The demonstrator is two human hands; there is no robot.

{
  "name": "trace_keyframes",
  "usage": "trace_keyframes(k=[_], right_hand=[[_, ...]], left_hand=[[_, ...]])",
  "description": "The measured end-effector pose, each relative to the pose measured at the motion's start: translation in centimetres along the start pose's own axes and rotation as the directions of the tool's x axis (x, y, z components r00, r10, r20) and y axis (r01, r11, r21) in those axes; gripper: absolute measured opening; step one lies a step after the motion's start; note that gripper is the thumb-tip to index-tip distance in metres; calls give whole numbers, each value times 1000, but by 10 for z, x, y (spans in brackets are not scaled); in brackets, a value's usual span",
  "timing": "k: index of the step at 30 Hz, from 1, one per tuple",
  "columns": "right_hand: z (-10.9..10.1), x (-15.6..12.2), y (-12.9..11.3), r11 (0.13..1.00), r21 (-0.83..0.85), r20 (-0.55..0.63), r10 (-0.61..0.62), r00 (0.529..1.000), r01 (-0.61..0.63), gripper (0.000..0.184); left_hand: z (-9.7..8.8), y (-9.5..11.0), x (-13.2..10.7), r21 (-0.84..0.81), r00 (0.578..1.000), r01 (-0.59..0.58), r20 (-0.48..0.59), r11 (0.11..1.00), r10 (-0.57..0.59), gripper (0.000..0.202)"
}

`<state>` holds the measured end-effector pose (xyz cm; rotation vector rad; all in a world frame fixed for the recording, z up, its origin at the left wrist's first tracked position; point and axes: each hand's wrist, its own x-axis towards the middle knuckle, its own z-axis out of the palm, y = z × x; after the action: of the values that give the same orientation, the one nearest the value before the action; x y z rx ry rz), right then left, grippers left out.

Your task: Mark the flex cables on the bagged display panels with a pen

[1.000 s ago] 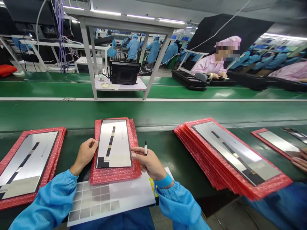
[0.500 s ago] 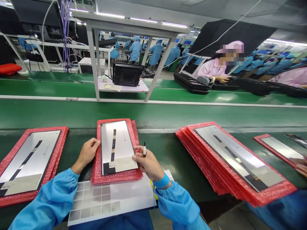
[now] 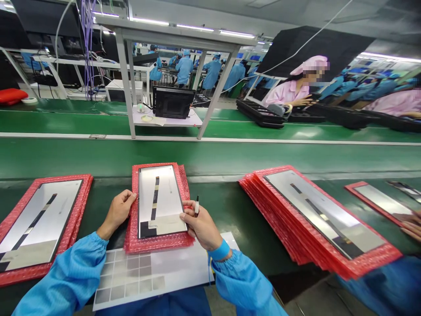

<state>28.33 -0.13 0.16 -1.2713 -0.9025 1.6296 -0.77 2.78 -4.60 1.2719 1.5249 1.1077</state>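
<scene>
Right hand fingers pinch panel near lower right, pen tucked between; left hand pinches red bubble wrap underneath; panel's bottom swung right versus a second ago, so likely not settled.

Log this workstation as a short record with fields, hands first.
Left hand: fingertips pinching the left edge of the red bubble wrap
Right hand: gripping the right edge of the middle panel, with a pen-like stick between its fingers
Middle panel: silver, dark strip, over the red bubble wrap
Nearest the person: printed sheet with grayish squares
Left side: another panel on red wrap
Right side: taller red stack, panel on top
</scene>
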Motion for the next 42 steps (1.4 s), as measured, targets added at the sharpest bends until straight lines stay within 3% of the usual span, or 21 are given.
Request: trace_keyframes(k=[9,13,16,19,22,29,34,38,42], right_hand=[[2,-2,3,997,-60,15,-43,999,44,46],[-1,-2,1,973,-201,11,-117,993,116,39],[-6,-3,-2,856,-440,-21,-311,950,271,25],[-12,-7,-8,717,-619,-28,-428,903,321,13],[-19,-15,-12,701,-633,-48,-460,886,329,22],[-56,-34,-6,748,-623,-242,-462,853,229,37],[-90,-52,12,787,-598,-369,-442,817,156,37],[-110,-63,27,825,-561,-463,-380,801,68,41],[-118,-66,29,804,-593,-490,-402,774,41,44]], left_hand=[[-1,-1,1,13,1000,-9,-5,1000,9,48],[-3,6,1,43,999,-32,-13,999,33,47],[-5,14,1,80,998,-58,-20,995,60,45],[-7,21,1,117,997,-75,-20,990,78,43],[-8,26,0,140,996,-80,-24,987,84,43],[-7,35,-2,121,996,-63,-47,991,70,46],[-2,39,-5,-29,999,-9,-50,1000,7,56],[11,47,-14,-191,996,86,35,978,-81,64],[24,58,-21,-275,987,140,115,951,-112,64]])
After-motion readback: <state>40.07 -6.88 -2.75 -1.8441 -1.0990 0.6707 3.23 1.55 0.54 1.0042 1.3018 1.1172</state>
